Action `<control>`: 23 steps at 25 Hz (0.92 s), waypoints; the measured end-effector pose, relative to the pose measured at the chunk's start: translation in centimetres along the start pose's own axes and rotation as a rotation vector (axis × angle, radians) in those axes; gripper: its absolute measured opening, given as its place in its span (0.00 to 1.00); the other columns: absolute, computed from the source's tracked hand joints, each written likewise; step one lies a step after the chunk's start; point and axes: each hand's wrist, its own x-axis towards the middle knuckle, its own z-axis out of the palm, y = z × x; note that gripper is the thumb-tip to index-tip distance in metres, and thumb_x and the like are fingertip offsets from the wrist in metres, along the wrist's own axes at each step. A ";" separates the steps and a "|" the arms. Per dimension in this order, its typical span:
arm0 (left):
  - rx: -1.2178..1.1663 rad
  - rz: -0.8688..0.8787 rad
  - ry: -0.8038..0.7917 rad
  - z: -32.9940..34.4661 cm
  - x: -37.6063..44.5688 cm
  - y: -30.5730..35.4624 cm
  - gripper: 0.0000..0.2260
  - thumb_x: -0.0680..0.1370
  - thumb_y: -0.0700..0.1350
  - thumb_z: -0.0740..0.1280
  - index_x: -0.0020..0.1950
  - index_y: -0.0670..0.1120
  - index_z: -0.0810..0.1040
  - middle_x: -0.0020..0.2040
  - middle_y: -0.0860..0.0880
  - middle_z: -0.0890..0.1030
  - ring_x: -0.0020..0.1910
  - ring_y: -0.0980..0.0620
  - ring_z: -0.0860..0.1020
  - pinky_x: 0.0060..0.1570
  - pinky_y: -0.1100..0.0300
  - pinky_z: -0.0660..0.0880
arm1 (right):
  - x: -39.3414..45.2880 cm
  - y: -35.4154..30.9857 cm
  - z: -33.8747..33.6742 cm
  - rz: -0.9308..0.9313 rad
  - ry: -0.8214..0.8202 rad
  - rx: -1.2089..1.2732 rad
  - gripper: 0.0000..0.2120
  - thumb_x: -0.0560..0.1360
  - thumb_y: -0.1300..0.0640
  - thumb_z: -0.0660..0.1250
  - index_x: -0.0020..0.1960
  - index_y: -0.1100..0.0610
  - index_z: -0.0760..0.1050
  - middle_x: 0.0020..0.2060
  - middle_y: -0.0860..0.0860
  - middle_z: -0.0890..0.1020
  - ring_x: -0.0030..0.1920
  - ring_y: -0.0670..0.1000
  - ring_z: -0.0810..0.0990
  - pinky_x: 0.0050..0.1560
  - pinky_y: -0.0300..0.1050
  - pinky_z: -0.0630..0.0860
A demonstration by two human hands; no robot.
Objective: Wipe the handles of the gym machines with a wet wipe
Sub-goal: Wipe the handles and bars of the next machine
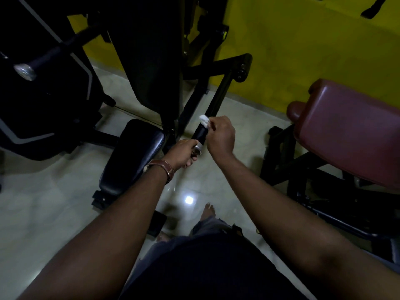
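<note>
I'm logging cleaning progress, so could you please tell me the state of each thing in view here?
wet wipe: bunched, pressed on the handle by the right hand.
machine handle: black grip, held at both ends.
left hand: grips the handle's metal end cap.
right hand: pinches the wipe.
black seat pad: unoccupied.
maroon pad: unoccupied.

Handle's (200, 133) far side perhaps hidden.

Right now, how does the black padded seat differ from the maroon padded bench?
The black padded seat is glossy black and lies left of the hands; the maroon padded bench is dull reddish and stands to their right. The black seat looks narrower, the maroon bench broader and thicker. Both are cushioned pads on black metal frames.
</note>
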 end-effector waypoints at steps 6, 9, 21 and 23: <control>0.033 0.032 -0.024 -0.3 -0.1 -0.3 0.14 0.82 0.50 0.56 0.44 0.44 0.75 0.39 0.40 0.79 0.25 0.48 0.70 0.27 0.61 0.64 | -0.4 -0.1 -0.6 -0.247 -0.194 -0.030 0.12 0.65 0.67 0.71 0.46 0.56 0.85 0.41 0.54 0.81 0.45 0.55 0.78 0.41 0.45 0.73; 0.013 0.015 -0.033 -0.4 -0.2 -0.2 0.14 0.81 0.52 0.57 0.43 0.46 0.75 0.39 0.41 0.78 0.25 0.48 0.69 0.28 0.62 0.63 | 1.2 0.0 -0.6 -0.061 -0.097 -0.015 0.16 0.67 0.70 0.68 0.49 0.55 0.85 0.43 0.53 0.81 0.46 0.54 0.80 0.40 0.42 0.72; -0.045 0.185 0.223 -0.9 -0.1 -1.1 0.08 0.74 0.46 0.73 0.44 0.42 0.86 0.34 0.52 0.83 0.36 0.56 0.79 0.43 0.61 0.74 | -1.3 0.4 2.6 0.666 0.127 0.527 0.14 0.73 0.67 0.63 0.44 0.53 0.84 0.42 0.48 0.86 0.38 0.50 0.82 0.41 0.44 0.81; -0.057 0.214 0.324 -0.3 -0.7 -1.3 0.07 0.71 0.46 0.76 0.46 0.43 0.86 0.35 0.55 0.84 0.37 0.62 0.80 0.45 0.64 0.76 | -1.9 0.5 2.9 0.956 -0.044 0.857 0.09 0.79 0.66 0.61 0.52 0.62 0.80 0.43 0.52 0.84 0.32 0.49 0.80 0.33 0.40 0.79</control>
